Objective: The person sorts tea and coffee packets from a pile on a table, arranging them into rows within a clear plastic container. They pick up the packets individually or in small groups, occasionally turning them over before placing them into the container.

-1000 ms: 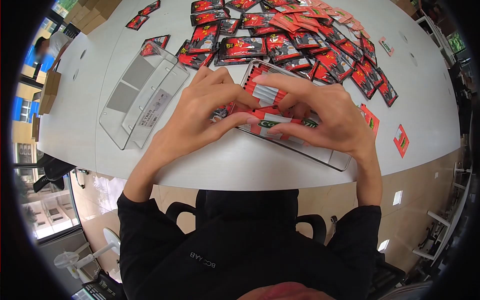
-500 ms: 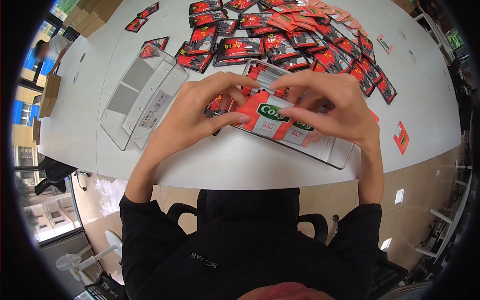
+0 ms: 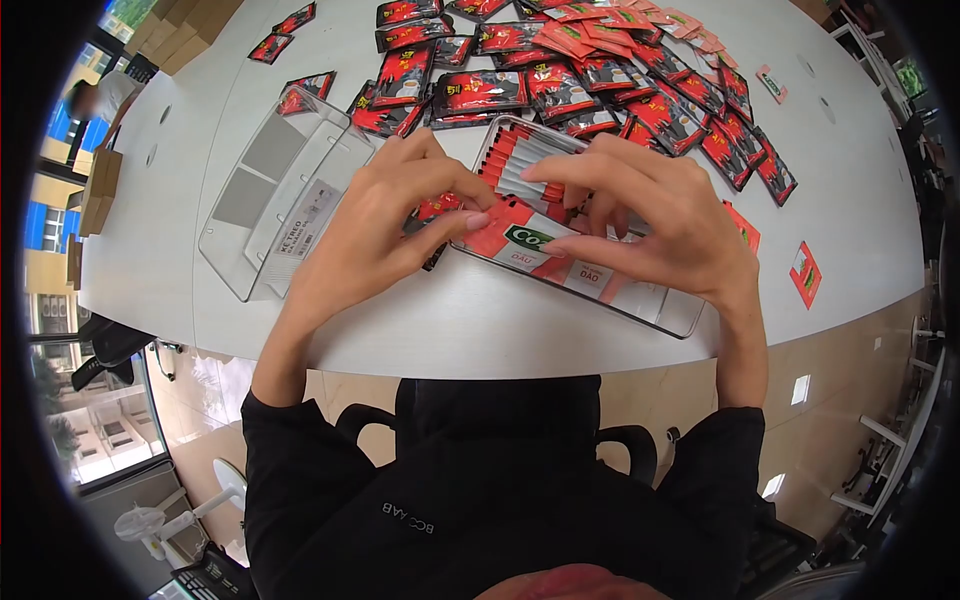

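Observation:
A clear plastic box [image 3: 655, 312] lies near the table's front edge. Inside it, silver-and-red sachets [image 3: 513, 160] are lined up in a row at the back. A red-and-white Cozy tea sachet [image 3: 522, 258] marked DÂU lies along the front, overlapping another marked ĐÀO [image 3: 590, 279]. My left hand [image 3: 410, 205] pinches the left end of the DÂU sachet between thumb and index finger. Above the box, my right hand [image 3: 645, 215] has its fingers apart. Its thumb rests by the DÂU sachet's right side, and its index fingertip reaches the silver row.
A second clear box [image 3: 235, 245] with a label lies tilted at the left. Beyond the box spreads a pile of red-and-black packets [image 3: 485, 92], with pink sachets [image 3: 600, 35] on top. A loose red sachet [image 3: 803, 275] lies at right. A person [image 3: 115, 95] is at far left.
My right hand's fingers have spread away from the DÂU sachet. That sachet has dropped lower into the box, and more of the silver row shows. My left hand still pinches its end.

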Demonstrator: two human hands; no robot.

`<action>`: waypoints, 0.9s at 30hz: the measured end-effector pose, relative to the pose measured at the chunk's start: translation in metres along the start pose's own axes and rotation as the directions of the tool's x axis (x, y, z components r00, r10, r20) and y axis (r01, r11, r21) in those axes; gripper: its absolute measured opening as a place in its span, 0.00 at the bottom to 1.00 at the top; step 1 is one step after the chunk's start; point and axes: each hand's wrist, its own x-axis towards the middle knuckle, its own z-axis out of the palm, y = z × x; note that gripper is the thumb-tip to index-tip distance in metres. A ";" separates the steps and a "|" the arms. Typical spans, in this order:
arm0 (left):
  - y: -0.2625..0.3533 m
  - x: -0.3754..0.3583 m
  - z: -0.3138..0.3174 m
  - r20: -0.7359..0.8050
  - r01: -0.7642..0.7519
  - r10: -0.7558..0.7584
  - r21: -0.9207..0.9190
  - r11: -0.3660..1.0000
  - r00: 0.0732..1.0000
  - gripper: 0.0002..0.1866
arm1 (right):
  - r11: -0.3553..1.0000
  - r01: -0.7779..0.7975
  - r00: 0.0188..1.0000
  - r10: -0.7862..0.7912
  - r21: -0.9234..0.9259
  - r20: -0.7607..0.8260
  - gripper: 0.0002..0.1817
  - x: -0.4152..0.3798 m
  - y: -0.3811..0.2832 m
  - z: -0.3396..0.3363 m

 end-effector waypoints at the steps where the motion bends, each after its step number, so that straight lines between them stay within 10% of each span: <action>1: 0.001 0.000 -0.003 0.001 -0.001 0.001 -0.001 1.000 1.000 0.08 | 0.999 -0.032 0.999 0.031 0.039 0.036 0.26 -0.001 0.000 0.000; 15: -0.002 0.002 0.001 -0.062 -0.213 0.219 0.082 0.974 0.974 0.09 | 0.990 0.053 0.997 -0.046 -0.128 0.057 0.25 -0.002 -0.014 0.031; 21: -0.005 0.003 -0.001 -0.010 -0.188 0.193 0.184 0.965 0.981 0.11 | 0.998 -0.060 0.995 0.062 0.034 -0.075 0.20 0.001 -0.007 0.010; 27: -0.001 0.002 0.001 -0.046 -0.165 0.175 0.164 0.973 0.984 0.12 | 0.967 0.005 0.942 -0.090 -0.254 -0.323 0.17 0.003 0.006 -0.010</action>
